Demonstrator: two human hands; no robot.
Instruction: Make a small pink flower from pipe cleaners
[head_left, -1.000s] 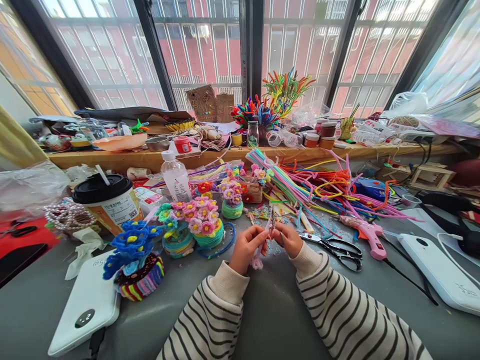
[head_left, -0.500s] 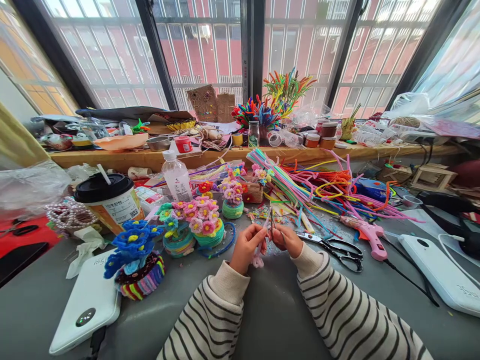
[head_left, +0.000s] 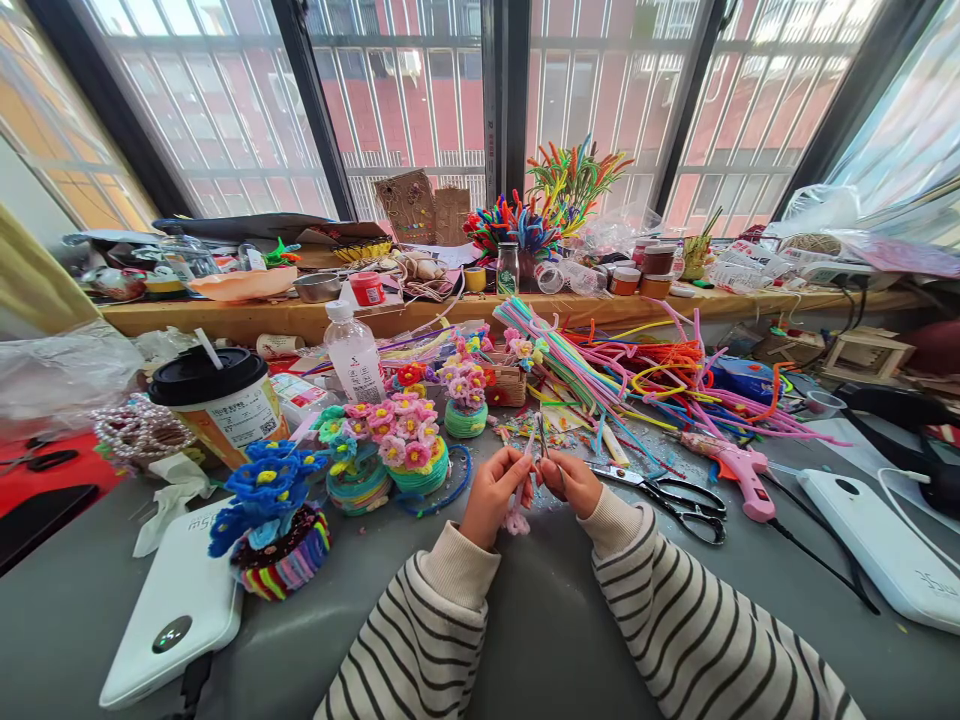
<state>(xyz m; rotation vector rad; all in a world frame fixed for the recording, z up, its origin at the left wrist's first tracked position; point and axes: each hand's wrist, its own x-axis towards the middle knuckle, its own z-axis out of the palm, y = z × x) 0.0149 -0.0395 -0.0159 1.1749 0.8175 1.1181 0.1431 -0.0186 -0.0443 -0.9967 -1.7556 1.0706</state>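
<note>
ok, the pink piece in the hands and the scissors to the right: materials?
Pink piece: looks like fuzzy chenille pipe cleaner, matte and fluffy, pinched by both the left hand and right hand. Scissors: shiny metal blades, glossy black handles, probably plastic.

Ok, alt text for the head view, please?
Both hands, left hand and right hand, pinch a pink pipe-cleaner flower above a grey table. Scissors and a pink glue gun lie to the right; finished flower pots stand to the left.
</note>
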